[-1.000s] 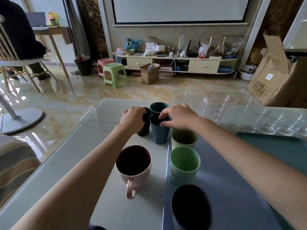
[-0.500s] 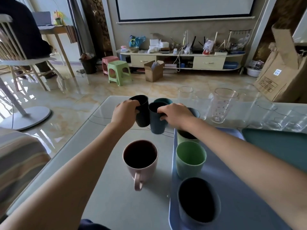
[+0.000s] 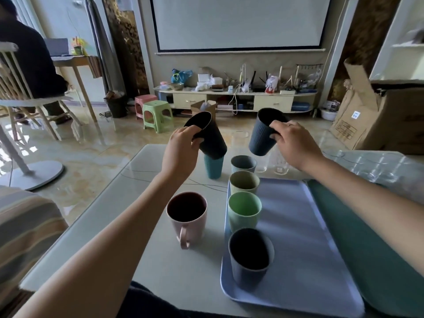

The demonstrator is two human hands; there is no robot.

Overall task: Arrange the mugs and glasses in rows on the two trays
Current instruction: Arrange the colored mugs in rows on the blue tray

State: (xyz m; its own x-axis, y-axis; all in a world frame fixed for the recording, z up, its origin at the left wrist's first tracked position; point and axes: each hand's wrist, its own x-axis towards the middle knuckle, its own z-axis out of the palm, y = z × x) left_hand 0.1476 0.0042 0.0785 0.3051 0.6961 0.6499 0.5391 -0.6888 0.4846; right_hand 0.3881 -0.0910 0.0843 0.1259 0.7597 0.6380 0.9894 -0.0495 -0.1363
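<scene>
Now both cups are off the table: the left hand [image 3: 181, 149] pinches a black ribbed plastic cup [image 3: 207, 135] mid-frame, the right hand [image 3: 296, 145] a slate-blue ribbed cup [image 3: 263, 137]. Both hang tilted above the lilac tray [image 3: 305, 237], whose left row likely grows next.

A pale grey table with a glossy glass top [image 3: 110, 230] fills the lower half of the frame. A pink ceramic mug with a handle [image 3: 187, 218] stands on the bare tabletop at centre. Further back, a teal ribbed plastic cup [image 3: 213, 167] and a grey-blue ribbed cup [image 3: 243, 164] stand upright on the table. Right of the pink mug lies a lavender rectangular plastic tray [image 3: 305, 249], and touching its right edge, a teal-green tray [image 3: 367, 249] toward the lower right. Clear drinking glasses [image 3: 278, 162] stand on the tabletop behind the trays, more of them blurred at the right edge.
</scene>
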